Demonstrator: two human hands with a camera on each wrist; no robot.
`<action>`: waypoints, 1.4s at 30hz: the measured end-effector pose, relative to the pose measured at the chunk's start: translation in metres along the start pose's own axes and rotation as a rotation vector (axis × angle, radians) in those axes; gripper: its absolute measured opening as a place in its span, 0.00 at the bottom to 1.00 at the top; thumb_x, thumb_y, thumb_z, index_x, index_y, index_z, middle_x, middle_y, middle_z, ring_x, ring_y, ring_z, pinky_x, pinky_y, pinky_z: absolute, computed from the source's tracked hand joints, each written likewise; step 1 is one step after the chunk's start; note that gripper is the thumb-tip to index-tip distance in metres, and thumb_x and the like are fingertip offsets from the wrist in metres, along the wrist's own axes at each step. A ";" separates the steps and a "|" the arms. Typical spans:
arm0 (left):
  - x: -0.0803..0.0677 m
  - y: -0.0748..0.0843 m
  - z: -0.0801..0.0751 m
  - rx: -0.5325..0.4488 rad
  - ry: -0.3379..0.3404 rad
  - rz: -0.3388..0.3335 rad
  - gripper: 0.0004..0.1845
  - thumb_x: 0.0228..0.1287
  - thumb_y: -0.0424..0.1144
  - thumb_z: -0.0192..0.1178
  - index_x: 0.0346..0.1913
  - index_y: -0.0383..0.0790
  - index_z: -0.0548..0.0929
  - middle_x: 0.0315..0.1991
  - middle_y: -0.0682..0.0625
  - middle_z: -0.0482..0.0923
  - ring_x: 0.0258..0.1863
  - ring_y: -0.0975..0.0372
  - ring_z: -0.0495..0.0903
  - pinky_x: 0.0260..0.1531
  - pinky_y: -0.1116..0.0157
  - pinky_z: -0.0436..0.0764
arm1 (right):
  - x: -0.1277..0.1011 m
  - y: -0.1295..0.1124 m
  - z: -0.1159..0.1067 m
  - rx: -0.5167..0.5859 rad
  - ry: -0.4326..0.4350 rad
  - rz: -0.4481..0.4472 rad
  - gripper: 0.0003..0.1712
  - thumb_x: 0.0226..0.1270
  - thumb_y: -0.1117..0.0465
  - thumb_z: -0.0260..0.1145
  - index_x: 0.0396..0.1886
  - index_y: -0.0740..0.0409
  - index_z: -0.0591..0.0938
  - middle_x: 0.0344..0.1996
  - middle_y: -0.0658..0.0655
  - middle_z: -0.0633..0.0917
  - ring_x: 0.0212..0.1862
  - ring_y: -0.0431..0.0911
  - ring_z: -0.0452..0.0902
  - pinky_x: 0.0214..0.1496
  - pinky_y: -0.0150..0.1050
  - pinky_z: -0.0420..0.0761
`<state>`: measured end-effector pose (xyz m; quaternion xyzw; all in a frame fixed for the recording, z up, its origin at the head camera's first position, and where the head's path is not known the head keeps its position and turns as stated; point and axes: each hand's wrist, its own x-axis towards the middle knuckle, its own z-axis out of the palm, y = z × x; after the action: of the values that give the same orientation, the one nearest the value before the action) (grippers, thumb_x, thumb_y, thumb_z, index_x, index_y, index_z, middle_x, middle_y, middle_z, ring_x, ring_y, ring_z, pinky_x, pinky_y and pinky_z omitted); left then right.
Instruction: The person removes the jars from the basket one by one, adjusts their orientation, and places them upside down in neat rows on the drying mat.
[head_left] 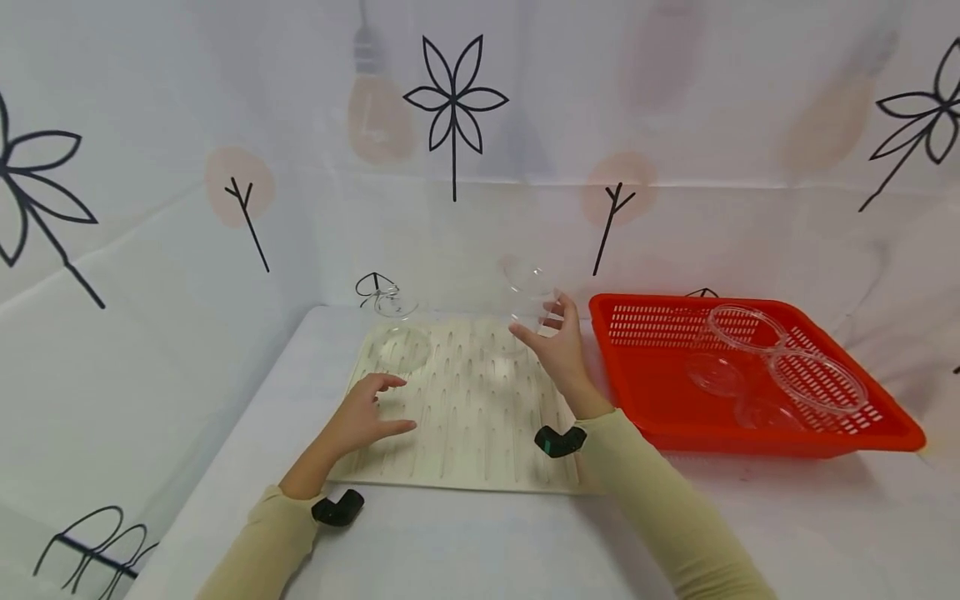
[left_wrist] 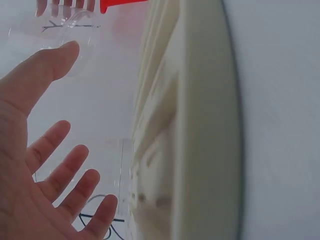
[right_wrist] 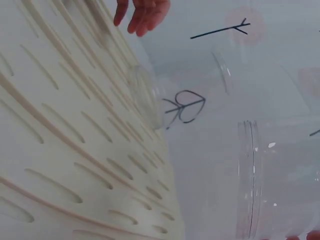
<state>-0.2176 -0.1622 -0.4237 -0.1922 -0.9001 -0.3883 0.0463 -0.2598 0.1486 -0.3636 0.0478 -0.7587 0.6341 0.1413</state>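
Standing upright at left, one smooth, clear cylindrical jar (head_left: 402, 330) rests on a single cream board (head_left: 465, 442) patterned with rows of elongated slots. Just in front of it, a person's left hand (head_left: 360, 417) shows fingers spread wide. At center, the right hand (head_left: 557, 343) grips a second clear jar (head_left: 529, 297) above the board, its long axis near vertical, ridged end facing down. At right, one red latticed basket (head_left: 633, 425) holds two tilted clear jars (head_left: 797, 395).

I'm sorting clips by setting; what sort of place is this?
Probably a small indoor workspace set up for filming: a flower-printed backdrop hangs behind a white table that holds a red perforated basket.
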 end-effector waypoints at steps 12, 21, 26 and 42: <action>-0.027 -0.024 -0.025 0.123 -0.042 -0.064 0.39 0.38 0.54 0.76 0.55 0.41 0.73 0.58 0.41 0.62 0.57 0.46 0.61 0.51 0.44 0.68 | 0.005 0.021 0.001 -0.060 0.073 0.066 0.51 0.52 0.51 0.73 0.70 0.54 0.54 0.61 0.59 0.65 0.57 0.52 0.64 0.53 0.46 0.75; -0.045 -0.038 -0.046 0.294 -0.092 -0.075 0.46 0.30 0.61 0.76 0.55 0.41 0.73 0.60 0.32 0.59 0.57 0.37 0.60 0.49 0.38 0.65 | 0.012 0.030 0.003 -0.084 0.069 0.099 0.53 0.51 0.50 0.74 0.70 0.56 0.52 0.63 0.61 0.64 0.59 0.55 0.63 0.55 0.48 0.73; -0.055 -0.046 -0.054 0.367 -0.122 -0.064 0.50 0.26 0.62 0.76 0.58 0.41 0.72 0.60 0.31 0.62 0.57 0.35 0.61 0.48 0.37 0.64 | 0.019 0.032 0.005 -0.101 0.060 0.118 0.53 0.51 0.53 0.74 0.70 0.55 0.52 0.63 0.61 0.63 0.59 0.55 0.62 0.54 0.48 0.74; -0.066 -0.053 -0.061 0.334 -0.207 -0.075 0.55 0.27 0.60 0.76 0.61 0.32 0.68 0.61 0.35 0.62 0.60 0.36 0.57 0.53 0.37 0.59 | 0.025 0.049 0.012 -0.158 -0.012 0.187 0.55 0.48 0.58 0.76 0.70 0.53 0.52 0.63 0.60 0.62 0.60 0.55 0.61 0.57 0.50 0.70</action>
<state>-0.1817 -0.2596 -0.4329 -0.1873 -0.9584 -0.2133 -0.0297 -0.2975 0.1487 -0.4051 -0.0305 -0.8084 0.5823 0.0805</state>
